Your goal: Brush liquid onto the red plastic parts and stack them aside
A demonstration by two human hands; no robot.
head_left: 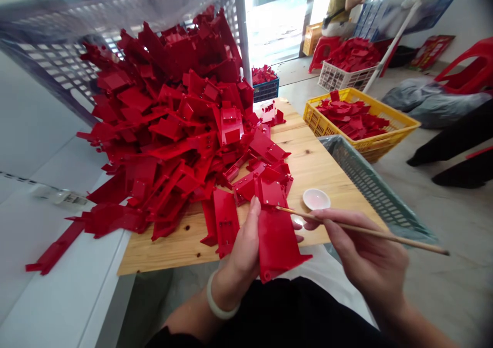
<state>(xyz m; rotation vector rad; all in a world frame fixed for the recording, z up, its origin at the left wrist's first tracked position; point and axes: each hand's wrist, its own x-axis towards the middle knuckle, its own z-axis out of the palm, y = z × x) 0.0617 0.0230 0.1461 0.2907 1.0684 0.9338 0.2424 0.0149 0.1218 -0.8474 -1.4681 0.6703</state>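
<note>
The left hand (241, 250) is gripping a glossy red plastic moulding (277, 248) above a pine board (316, 168), while the right hand (365, 245) is pinching a thin wooden brush (365, 230), its tip just by the moulding's upper edge, near a white dish (316, 199) and a heap of angular red mouldings (173, 132).

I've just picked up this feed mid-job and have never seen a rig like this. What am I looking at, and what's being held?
There's no machine here. This single picture comes from a camera worn on a person's head, looking down at their own bare hands. The left hand holds a red plastic moulded part. The right hand holds a thin wooden stick, its tip near that part. On the wooden board lie a heap of similar red parts and a small white dish.
</note>
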